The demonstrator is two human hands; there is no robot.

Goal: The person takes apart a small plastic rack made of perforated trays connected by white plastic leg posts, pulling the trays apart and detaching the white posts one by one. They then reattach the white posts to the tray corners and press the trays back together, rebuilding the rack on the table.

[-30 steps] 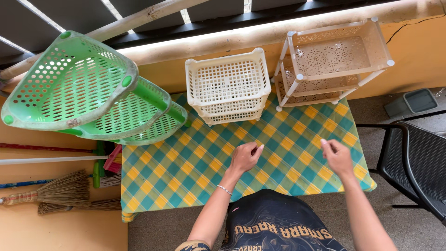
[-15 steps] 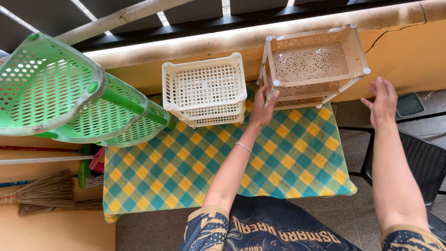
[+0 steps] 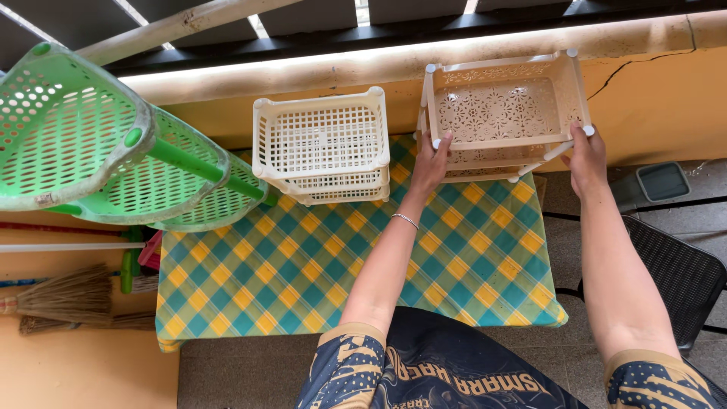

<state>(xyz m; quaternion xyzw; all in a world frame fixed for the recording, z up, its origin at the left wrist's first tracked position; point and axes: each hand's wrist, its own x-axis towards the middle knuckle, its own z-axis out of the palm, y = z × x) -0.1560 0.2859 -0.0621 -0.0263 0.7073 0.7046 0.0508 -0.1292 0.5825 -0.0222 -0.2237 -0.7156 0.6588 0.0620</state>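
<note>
Hands, left [image 3: 430,163] and right [image 3: 587,155], now both clasped on beige tiered rack [image 3: 503,113], no longer apart.

Both hands leave the checked tablecloth [image 3: 356,265] and climb toward 12 o'clock. The left hand [image 3: 430,163] now presses the beige tiered rack [image 3: 503,113] at its 9 o'clock side, the right hand [image 3: 587,157] grips its 3 o'clock corner.

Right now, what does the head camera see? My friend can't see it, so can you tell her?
Two hands, left hand and right hand, grip the sides of a beige rack on a checked tablecloth. A white basket stack stands beside it, green shelves further left.
</note>
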